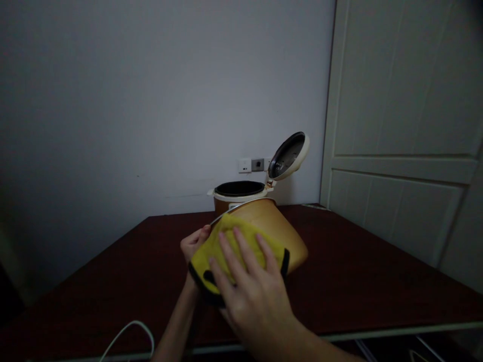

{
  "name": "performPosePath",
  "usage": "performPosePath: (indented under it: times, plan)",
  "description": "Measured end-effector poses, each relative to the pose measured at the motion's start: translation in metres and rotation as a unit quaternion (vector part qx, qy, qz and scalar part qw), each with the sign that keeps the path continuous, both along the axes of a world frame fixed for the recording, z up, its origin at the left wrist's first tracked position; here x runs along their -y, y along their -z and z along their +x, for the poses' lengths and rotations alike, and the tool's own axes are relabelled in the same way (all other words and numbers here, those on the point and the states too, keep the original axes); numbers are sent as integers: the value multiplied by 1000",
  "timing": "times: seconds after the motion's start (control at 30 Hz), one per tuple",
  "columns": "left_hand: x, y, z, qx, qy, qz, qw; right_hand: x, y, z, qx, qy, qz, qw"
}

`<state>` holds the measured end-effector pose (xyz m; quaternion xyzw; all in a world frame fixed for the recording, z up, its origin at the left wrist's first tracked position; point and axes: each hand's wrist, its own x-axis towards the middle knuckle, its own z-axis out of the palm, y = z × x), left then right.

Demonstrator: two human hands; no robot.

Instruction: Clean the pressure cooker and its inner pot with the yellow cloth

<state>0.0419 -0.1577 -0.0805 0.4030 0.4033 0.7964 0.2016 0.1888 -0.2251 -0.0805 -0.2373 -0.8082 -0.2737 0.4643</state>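
A gold-coloured inner pot [289, 231] is tilted on its side above the table, its rim towards the upper left and its base towards the lower right. My left hand [194, 244] is closed on the rim at the left; part of it is hidden behind the cloth. Spread over the pot's outer wall is a yellow cloth [241, 231] with black edging. My right hand [252, 286] presses this cloth against the pot, fingers stretched across it. Behind the pot stands a rice cooker [222, 203], its lid [289, 156] raised to the right and its inside dark.
The dark red table [143, 271] reaches back to a pale wall [162, 100] with sockets [245, 165]. A white cable [132, 324] loops at the front left edge. On the right stands a white panelled door [400, 201].
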Motion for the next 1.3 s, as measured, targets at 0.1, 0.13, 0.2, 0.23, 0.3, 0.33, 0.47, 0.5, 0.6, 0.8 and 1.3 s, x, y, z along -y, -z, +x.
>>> performPosePath:
  times: [0.1,0.13,0.2,0.23,0.3,0.33,0.47,0.5,0.6,0.8,1.3]
  plan:
    - [2,0,4,-18,-15,-18,1000,0,21,-9,1,-68,72,995]
    - [3,0,4,-17,-16,-23,999,-1,22,-6,-3,-86,77,993]
    - [3,1,2,-6,-9,-27,1000,-6,14,8,-15,-116,62,991]
    - [3,1,0,0,-10,-27,1000,-10,7,19,-28,-129,46,990]
    - [2,2,-5,9,-30,-23,999,-22,-10,41,-50,-164,13,985]
    - [2,3,-7,12,-42,-22,999,-29,-18,51,-67,-185,-16,980]
    - [-1,10,-14,19,-42,-24,999,-58,-31,72,-194,-271,-152,930]
    - [-2,11,-15,18,-37,-22,999,-65,-30,74,-224,-281,-184,915]
    - [-3,13,-15,13,-33,-14,999,-83,-22,76,-327,-247,-276,870]
    - [-1,9,-21,38,-40,7,998,-120,2,85,-512,-212,-486,676]
    - [-9,13,-23,77,-33,37,996,-139,-13,83,-506,-418,-507,559]
